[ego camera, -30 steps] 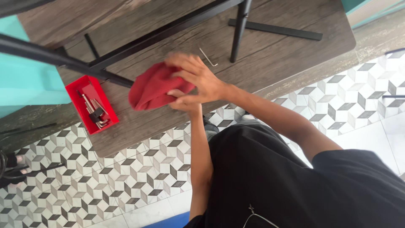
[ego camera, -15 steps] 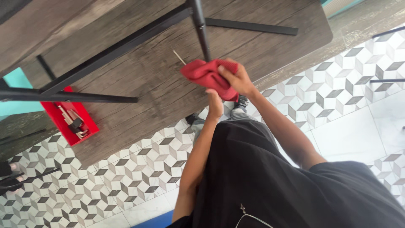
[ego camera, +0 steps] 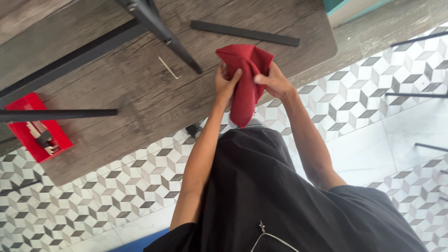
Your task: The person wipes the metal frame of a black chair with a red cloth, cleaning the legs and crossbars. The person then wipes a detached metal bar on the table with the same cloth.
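Observation:
A red cloth [ego camera: 245, 81] hangs between both my hands above the near edge of a wooden tabletop [ego camera: 140, 93]. My left hand [ego camera: 226, 84] grips its left side with the thumb over the fabric. My right hand [ego camera: 273, 80] pinches its right side. The cloth's lower end dangles past the table edge toward my black shirt. A small metal hex key [ego camera: 169, 68] lies on the wood to the left of my hands, beside a black metal leg [ego camera: 161, 30].
A red tray [ego camera: 32, 126] with metal tools sits at the table's left end, under a black bar [ego camera: 58, 114]. A flat black strip [ego camera: 244, 32] lies at the far side. Patterned floor tiles lie below; thin black rods [ego camera: 415, 95] are on the right.
The cloth went from being pressed on the tabletop under my right hand to lifted and held in both hands. The view shifted, so the table and tray slid left.

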